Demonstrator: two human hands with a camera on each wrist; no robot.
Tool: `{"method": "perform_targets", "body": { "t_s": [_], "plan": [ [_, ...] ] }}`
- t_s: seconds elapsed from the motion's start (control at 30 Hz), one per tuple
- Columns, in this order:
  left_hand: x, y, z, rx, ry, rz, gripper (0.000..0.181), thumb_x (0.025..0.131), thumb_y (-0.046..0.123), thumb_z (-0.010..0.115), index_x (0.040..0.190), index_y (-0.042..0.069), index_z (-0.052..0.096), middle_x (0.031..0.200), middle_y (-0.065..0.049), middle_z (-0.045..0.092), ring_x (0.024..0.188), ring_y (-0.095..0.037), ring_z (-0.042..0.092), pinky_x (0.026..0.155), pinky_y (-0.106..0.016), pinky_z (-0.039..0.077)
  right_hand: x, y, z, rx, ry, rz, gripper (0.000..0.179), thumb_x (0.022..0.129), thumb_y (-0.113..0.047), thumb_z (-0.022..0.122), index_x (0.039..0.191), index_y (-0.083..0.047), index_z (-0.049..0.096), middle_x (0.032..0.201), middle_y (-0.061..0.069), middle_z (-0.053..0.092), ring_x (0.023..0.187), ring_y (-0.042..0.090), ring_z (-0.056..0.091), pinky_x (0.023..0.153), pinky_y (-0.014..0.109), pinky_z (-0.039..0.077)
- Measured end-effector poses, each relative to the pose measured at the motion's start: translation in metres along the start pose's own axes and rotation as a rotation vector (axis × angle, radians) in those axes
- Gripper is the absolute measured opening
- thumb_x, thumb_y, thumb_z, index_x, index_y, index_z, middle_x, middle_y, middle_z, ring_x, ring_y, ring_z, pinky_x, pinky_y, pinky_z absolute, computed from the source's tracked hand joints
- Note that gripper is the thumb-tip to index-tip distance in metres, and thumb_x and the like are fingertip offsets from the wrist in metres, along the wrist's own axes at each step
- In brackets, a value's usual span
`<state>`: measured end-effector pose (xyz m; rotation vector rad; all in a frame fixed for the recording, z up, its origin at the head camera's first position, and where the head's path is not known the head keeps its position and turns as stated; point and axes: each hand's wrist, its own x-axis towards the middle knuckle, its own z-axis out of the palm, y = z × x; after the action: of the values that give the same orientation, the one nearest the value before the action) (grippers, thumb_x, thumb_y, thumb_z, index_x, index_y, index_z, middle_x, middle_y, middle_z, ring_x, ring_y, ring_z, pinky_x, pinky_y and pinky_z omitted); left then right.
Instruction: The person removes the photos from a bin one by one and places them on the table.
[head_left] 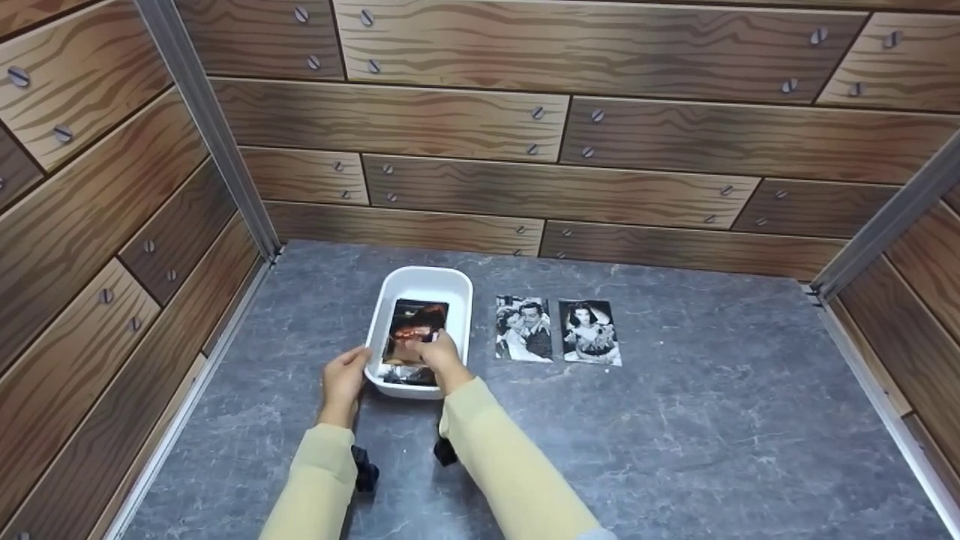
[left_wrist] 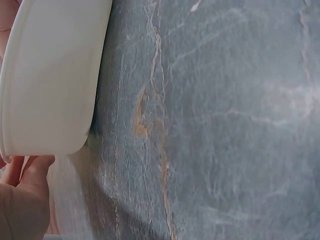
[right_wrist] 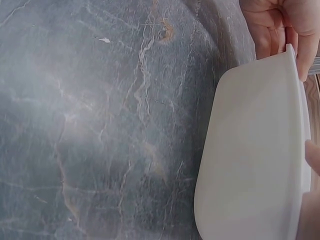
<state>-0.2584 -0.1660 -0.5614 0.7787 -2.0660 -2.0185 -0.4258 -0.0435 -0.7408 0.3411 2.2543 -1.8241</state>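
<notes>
Yellow sleeves (head_left: 502,450) lie nearest. Left hand (head_left: 344,376) grips the white tray (head_left: 431,280) at its left rim. Inside, a colour photo (head_left: 409,319) touches the right hand (head_left: 444,358); grip undetermined.

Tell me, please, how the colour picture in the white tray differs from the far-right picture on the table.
The colour picture shows red and orange tones; the far-right picture is black and white. The colour picture is inside the white tray, partly covered by the right hand; the far-right picture lies on the table, fully uncovered. Both are rectangular prints, image side up.
</notes>
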Motion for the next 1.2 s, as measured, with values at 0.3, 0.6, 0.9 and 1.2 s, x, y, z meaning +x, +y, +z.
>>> {"method": "perform_targets", "body": {
  "t_s": [0.3,0.6,0.9,1.2],
  "plan": [
    [0.002,0.0,0.001,-0.001,0.015,0.016,0.037,0.093,0.012,0.059,0.123,-0.01,0.06,0.129,-0.028,0.058,0.116,-0.029,0.056,0.089,-0.025,0.051,-0.005,-0.011,-0.005,-0.052,-0.027,-0.007,0.079,0.078,-0.017,0.072,0.145,0.004,0.037,0.141,0.018,0.05,0.128,0.027,0.048,0.105,0.038,0.044],
    [0.002,-0.001,0.0,0.019,0.012,0.005,0.037,0.094,0.013,0.059,0.123,-0.009,0.06,0.129,-0.028,0.058,0.116,-0.03,0.056,0.089,-0.025,0.05,-0.078,-0.065,-0.031,-0.094,-0.073,-0.061,0.069,0.083,-0.014,0.065,0.142,0.01,0.037,0.14,0.024,0.049,0.126,0.028,0.051,0.099,0.033,0.049],
    [0.002,0.0,-0.001,0.043,-0.006,-0.012,0.039,0.096,0.015,0.056,0.127,-0.008,0.059,0.131,-0.028,0.057,0.114,-0.029,0.057,0.09,-0.028,0.05,-0.13,-0.102,-0.037,-0.22,0.212,-0.224,0.057,0.067,0.001,0.072,0.121,0.001,0.058,0.11,0.019,0.065,0.099,0.028,0.062,0.081,0.032,0.054],
    [0.001,0.001,0.002,0.029,0.024,0.021,0.036,0.094,0.011,0.057,0.123,-0.011,0.06,0.129,-0.028,0.057,0.125,-0.038,0.052,0.105,-0.042,0.045,-0.077,-0.055,-0.025,-0.114,0.243,-0.312,0.046,0.068,0.004,0.072,0.113,-0.005,0.061,0.079,0.007,0.067,0.068,0.016,0.063,0.056,0.025,0.053]
  ]
}}
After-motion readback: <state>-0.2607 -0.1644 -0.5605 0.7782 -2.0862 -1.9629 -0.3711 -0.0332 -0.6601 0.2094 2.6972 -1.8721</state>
